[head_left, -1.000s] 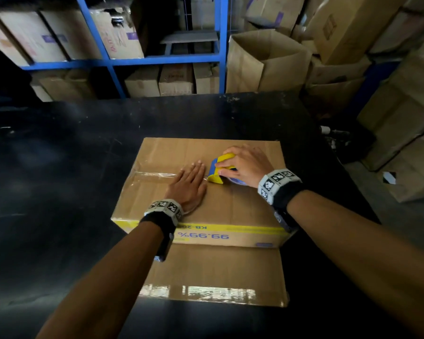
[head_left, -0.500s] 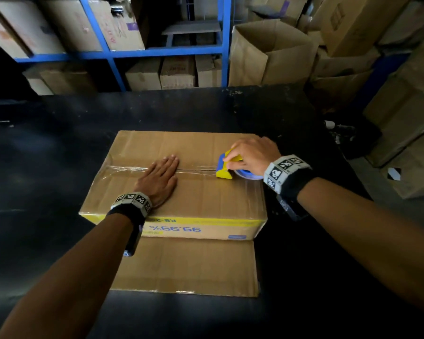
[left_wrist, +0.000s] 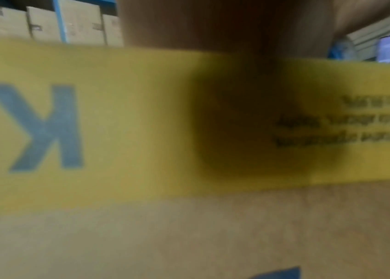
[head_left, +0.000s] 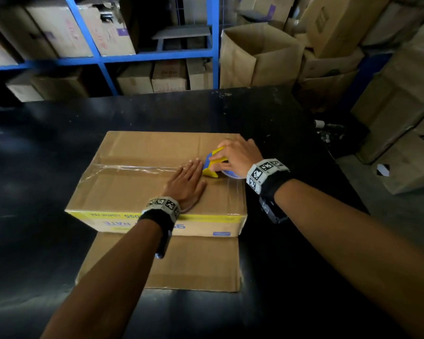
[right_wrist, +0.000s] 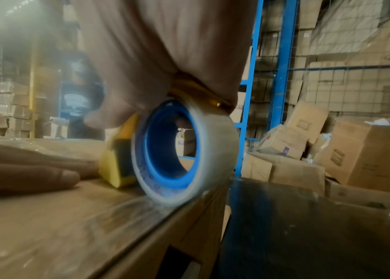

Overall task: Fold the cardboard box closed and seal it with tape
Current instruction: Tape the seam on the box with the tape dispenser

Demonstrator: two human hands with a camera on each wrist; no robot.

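A closed brown cardboard box (head_left: 137, 192) with a yellow stripe lies on the black table (head_left: 47, 148). Clear tape (head_left: 132, 168) runs along its top seam from the left edge. My left hand (head_left: 187, 182) lies flat on the box top, fingers straight, pressing the tape. Just to its right my right hand (head_left: 238, 157) grips a yellow and blue tape dispenser (head_left: 212, 163) near the box's right edge. In the right wrist view the clear roll on its blue core (right_wrist: 179, 151) touches the box top (right_wrist: 46, 226) at that edge. The left wrist view is filled by the box's yellow stripe (left_wrist: 129, 113), blurred.
A flat cardboard sheet (head_left: 194, 263) lies on the table under the box's near side. Behind the table stands a blue shelf rack (head_left: 157, 55) with cartons. An open carton (head_left: 257, 55) and stacked boxes (head_left: 399, 99) stand at the right.
My right hand has drawn the dispenser rightward along the seam to the box's right edge. My left hand first slid left along the tape, then followed to the right, just behind the dispenser.
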